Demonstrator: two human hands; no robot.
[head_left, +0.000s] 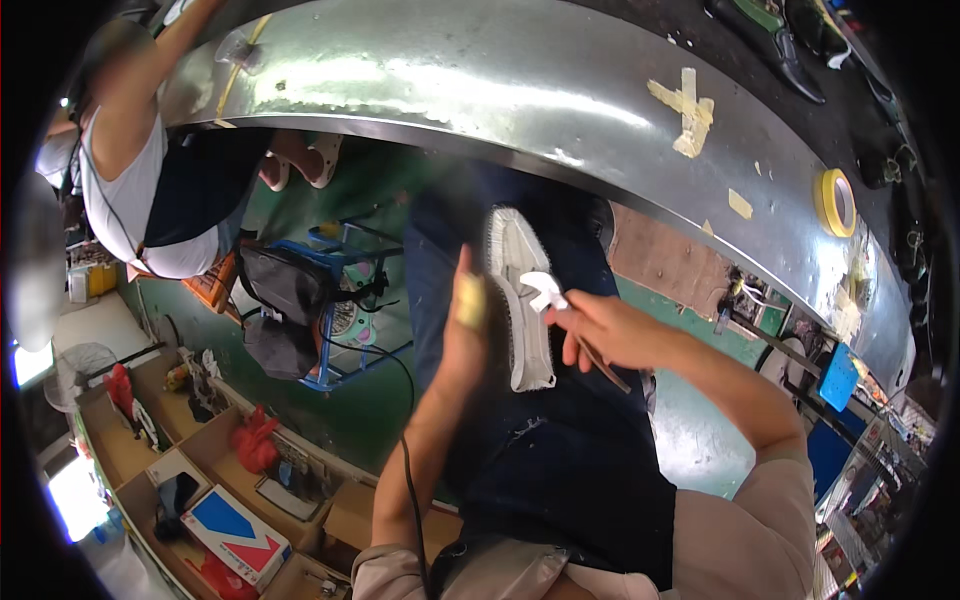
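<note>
A shoe (529, 345), its pale stitched-edged underside facing up, lies lengthwise over my dark-clad lap. Along its left side is my left hand (466, 315), closed against it, with a yellow wrapping around one finger; some of its fingers are hidden by the shoe. My right hand (592, 325) grips a small hammer (543, 291). The hammer's bright head is over the middle of the underside, and its thin brown handle sticks out below my fist. Whether the head touches the shoe I cannot tell.
A metal-topped bench (430, 90) curves across the front, with a yellow tape roll (834, 202) and dark shoes (770, 45) at right. At left are another person (165, 190), a blue-framed stool (365, 365) with a black bag (288, 285), and a sectioned box (195, 440). A dark cable (408, 440) crosses my left arm.
</note>
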